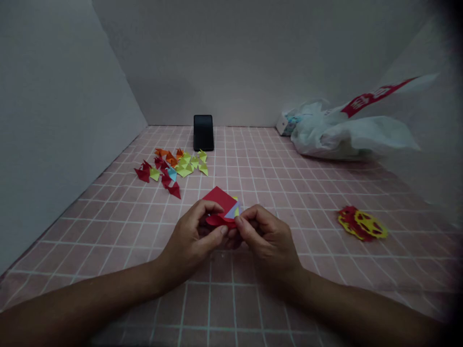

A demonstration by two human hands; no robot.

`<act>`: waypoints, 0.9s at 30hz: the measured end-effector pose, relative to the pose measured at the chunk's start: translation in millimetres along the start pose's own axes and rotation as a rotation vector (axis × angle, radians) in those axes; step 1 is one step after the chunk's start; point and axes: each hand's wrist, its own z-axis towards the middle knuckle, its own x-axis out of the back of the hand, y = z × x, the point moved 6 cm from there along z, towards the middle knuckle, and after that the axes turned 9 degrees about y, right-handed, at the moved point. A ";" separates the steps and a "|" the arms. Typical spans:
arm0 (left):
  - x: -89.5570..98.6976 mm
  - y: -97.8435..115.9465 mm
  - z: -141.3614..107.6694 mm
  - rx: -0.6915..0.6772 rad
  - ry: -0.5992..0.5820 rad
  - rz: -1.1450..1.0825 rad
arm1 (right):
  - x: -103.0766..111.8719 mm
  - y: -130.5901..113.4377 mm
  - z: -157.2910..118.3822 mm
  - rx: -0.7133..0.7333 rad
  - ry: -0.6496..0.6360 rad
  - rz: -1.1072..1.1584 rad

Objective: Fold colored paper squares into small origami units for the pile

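Between my two hands, above the checked tabletop, is a small stack of coloured paper squares (218, 196), red on top with purple and yellow edges showing at its right side. The red sheet's near edge curls up toward me. My left hand (197, 233) grips the stack from the left, its fingers over the red paper and the thumb at the near edge. At the right corner, my right hand (265, 236) pinches the paper between thumb and fingers. Some fingertips of both hands are hidden under the sheets.
Several folded paper pieces (184, 167) in red, orange, yellow and blue lie at the back left. A black phone (203, 132) leans near the back wall. Red and yellow paper cut-outs (362, 224) lie at the right. A white plastic bag (336, 137) sits at the back right beside a small box (285, 123).
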 end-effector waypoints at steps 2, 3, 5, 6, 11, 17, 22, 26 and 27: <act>-1.4 -3.2 -0.2 0.083 -0.007 -0.103 | 0.4 -0.4 -0.1 -0.001 0.005 0.011; -2.1 -4.2 -0.1 0.118 -0.011 -0.142 | 0.6 -0.7 0.1 0.000 0.009 0.005; -2.1 -5.1 0.8 0.158 -0.005 -0.192 | 1.0 -2.3 0.8 0.013 0.019 -0.018; -1.6 -5.3 1.5 0.167 0.002 -0.207 | 0.7 -3.0 1.0 0.017 0.017 -0.026; 0.4 -7.6 4.5 0.195 0.025 -0.236 | 0.0 -6.4 0.2 0.076 0.011 -0.107; -1.2 -14.0 7.1 0.253 0.024 -0.301 | -0.4 -12.2 -3.7 0.253 0.034 -0.346; 1.5 -19.0 7.7 0.283 0.066 -0.325 | -3.8 -17.6 -8.4 0.365 0.029 -0.444; 1.9 -19.7 6.9 0.293 0.083 -0.349 | -6.5 -18.2 -10.1 0.393 0.011 -0.453; 2.2 -19.3 7.0 0.293 0.093 -0.355 | -7.2 -17.4 -9.9 0.390 0.006 -0.453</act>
